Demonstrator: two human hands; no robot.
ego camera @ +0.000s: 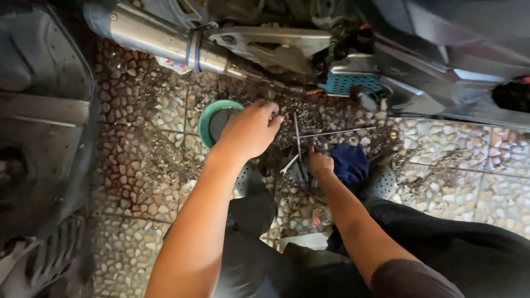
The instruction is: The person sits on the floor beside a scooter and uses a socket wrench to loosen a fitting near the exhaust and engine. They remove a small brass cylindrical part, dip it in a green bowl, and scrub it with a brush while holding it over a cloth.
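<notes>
Two bare arms are reaching down past dark trousers to a gritty pebble-tile floor. Right hand is closing round a thin rod standing near a blue rag; a small wrench is lying just beside it. Left hand is hovering, fingers curled and apart, holding nothing, over a green-rimmed bowl. Beyond, an exhaust pipe is hanging low. Small parts could be getting lost in the grit, and the pipe, if hot, could be burning a knuckle.
</notes>
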